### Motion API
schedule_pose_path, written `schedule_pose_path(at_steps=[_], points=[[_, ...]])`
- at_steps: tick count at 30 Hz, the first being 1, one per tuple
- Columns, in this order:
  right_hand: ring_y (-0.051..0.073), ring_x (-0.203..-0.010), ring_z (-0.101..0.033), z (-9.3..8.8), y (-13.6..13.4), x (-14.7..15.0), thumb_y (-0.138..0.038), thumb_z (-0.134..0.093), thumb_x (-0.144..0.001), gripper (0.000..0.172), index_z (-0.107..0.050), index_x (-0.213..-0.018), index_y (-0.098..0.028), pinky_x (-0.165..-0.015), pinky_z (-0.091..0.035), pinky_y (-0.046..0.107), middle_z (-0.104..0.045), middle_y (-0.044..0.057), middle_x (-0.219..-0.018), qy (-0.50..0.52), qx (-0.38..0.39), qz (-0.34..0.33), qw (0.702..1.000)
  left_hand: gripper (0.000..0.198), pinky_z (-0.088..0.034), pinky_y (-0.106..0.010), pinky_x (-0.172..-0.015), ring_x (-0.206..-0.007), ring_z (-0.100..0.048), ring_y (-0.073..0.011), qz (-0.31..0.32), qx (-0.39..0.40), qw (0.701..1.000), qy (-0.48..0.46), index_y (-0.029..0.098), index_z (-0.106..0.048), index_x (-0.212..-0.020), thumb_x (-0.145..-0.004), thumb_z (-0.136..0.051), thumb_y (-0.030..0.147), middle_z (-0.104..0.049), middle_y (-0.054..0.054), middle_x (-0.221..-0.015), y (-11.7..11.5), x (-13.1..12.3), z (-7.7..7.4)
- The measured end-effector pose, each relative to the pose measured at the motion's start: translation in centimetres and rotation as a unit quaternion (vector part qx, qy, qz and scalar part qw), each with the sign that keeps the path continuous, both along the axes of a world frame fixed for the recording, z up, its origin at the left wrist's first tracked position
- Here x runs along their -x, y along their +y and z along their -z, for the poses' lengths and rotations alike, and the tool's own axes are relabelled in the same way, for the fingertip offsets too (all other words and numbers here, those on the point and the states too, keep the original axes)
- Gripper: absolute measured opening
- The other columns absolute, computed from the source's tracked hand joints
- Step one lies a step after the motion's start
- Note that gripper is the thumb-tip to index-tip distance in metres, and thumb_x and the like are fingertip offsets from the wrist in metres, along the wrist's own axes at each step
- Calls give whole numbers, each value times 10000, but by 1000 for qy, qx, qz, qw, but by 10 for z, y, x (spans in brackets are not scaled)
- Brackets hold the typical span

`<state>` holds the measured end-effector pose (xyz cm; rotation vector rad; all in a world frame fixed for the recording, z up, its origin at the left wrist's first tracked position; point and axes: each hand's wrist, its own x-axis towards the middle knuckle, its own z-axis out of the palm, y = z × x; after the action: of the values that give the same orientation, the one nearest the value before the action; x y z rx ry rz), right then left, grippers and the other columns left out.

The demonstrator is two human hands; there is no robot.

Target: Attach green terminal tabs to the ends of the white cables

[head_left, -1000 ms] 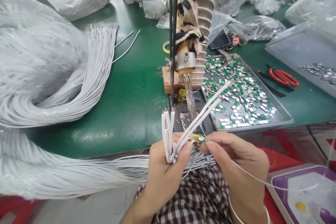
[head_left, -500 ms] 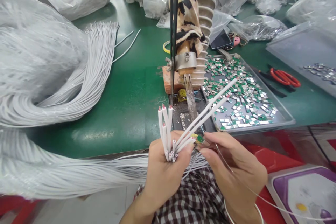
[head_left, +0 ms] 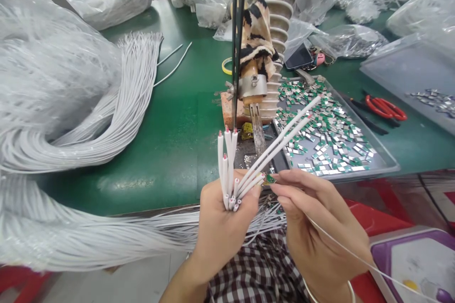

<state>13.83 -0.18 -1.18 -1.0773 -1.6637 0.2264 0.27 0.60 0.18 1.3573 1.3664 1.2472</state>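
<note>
My left hand is closed around a bundle of white cables; their cut ends, some with reddish inner wires, fan upward and to the right. Just right of its thumb, a small green circuit board sits at the fingertips of my right hand. That hand is closed, and a thin solder wire runs from it toward the lower right. Beyond my hands, a soldering iron is clamped with its flat tip pointing down. The exact contact between board and cable is hidden by the fingers.
A clear tray of loose green boards stands right of the iron, with red-handled pliers beyond. A brick and a ribbed hose stand behind the iron. White cable bundles cover the left side.
The cable bundle in my left hand has risen slightly. My right hand has turned and shifted a little to the right, its fingertips still at the small board.
</note>
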Motion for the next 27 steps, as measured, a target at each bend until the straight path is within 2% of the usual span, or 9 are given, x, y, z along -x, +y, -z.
schedule_pose_path(at_steps=[6, 13, 16, 18, 20, 22, 24, 27], points=[[139, -917, -673, -7, 2, 3, -7, -638, -835, 255, -711, -1014, -173, -826, -596, 252, -665, 67, -1088, -5, -2, 0, 1000, 223, -456, -218, -594, -742, -616, -167, -8, -10, 1000, -5, 196, -596, -638, -815, -554, 67, -519, 26, -579, -1, 1, 0], [160, -956, -658, -5, -2, -6, -27, -563, -863, 227, -682, -990, -172, -840, -557, 288, -669, 59, -1013, 24, 52, -44, 997, 205, -484, -214, -638, -675, -613, -132, 6, -10, 999, -33, 184, -623, -675, -834, -562, 69, -644, 21, -673, -5, 2, 2], [124, -777, -634, -4, -1, -7, -55, -513, -896, 185, -641, -911, -188, -703, -531, 252, -648, 10, -814, 38, 75, -29, 996, 218, -479, -217, -659, -694, -614, -132, 11, -23, 1000, -11, 181, -623, -669, -835, -562, 55, -668, 11, -715, -6, 3, 3], [100, -686, -603, -3, 2, -7, -86, -535, -909, 147, -626, -885, -199, -645, -506, 225, -636, -17, -750, 15, 96, -5, 995, 178, -473, -223, -685, -739, -612, -134, 37, -28, 999, 16, 181, -650, -717, -844, -583, 75, -682, -7, -818, -6, 5, 4], [100, -684, -610, -2, 5, -6, -98, -573, -901, 121, -631, -892, -204, -652, -509, 220, -656, -19, -766, -5, 109, -1, 994, 135, -466, -231, -696, -764, -606, -139, 71, -14, 997, 33, 183, -666, -778, -868, -588, 118, -676, -21, -884, -5, 6, 5], [112, -711, -636, 1, 7, -4, -92, -583, -896, 126, -636, -894, -206, -676, -524, 226, -673, -11, -793, -3, 116, -21, 993, 142, -455, -237, -661, -720, -590, -139, 89, 18, 995, 29, 183, -655, -784, -893, -567, 162, -665, -17, -828, -5, 8, 6], [114, -725, -666, 3, 7, -3, -91, -553, -912, 157, -646, -957, -209, -687, -542, 221, -698, -4, -835, 4, 123, -28, 992, 170, -443, -240, -626, -675, -577, -139, 79, 41, 996, 17, 182, -634, -741, -891, -556, 175, -659, -6, -745, -4, 8, 6], [96, -746, -706, 7, 4, -1, -97, -533, -929, 215, -647, -1065, -219, -712, -560, 176, -736, -14, -888, 10, 104, 27, 994, 156, -450, -240, -637, -704, -602, -154, 50, 32, 998, 13, 180, -625, -704, -846, -571, 145, -673, -8, -727, -3, 8, 4]])
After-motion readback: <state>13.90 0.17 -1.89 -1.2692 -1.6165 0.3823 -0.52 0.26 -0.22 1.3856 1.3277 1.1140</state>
